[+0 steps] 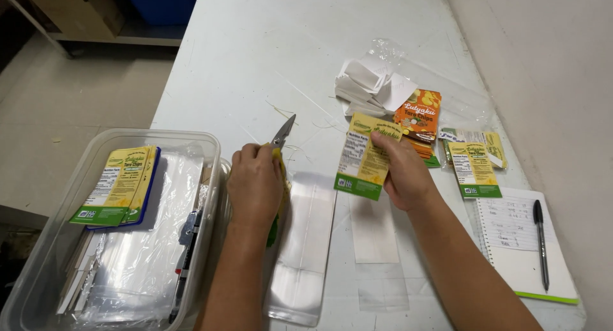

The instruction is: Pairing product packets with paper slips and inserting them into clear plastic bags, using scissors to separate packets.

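My left hand point(255, 184) grips a pair of scissors point(281, 134) with yellow-green handles, the blades pointing up and away over the white table point(268, 50). My right hand point(399, 171) holds a yellow and green printed label card point(361, 158) upright, just right of the scissors. Below both hands lie clear plastic bags point(306, 241) flat on the table.
A clear plastic bin point(38, 261) at the left holds more label cards point(121, 184), plastic sheets and a marker. Orange packets point(418, 117), white paper slips point(370, 85) and more cards point(474, 168) lie at the right, near a notebook point(523, 254) with a pen point(540, 241).
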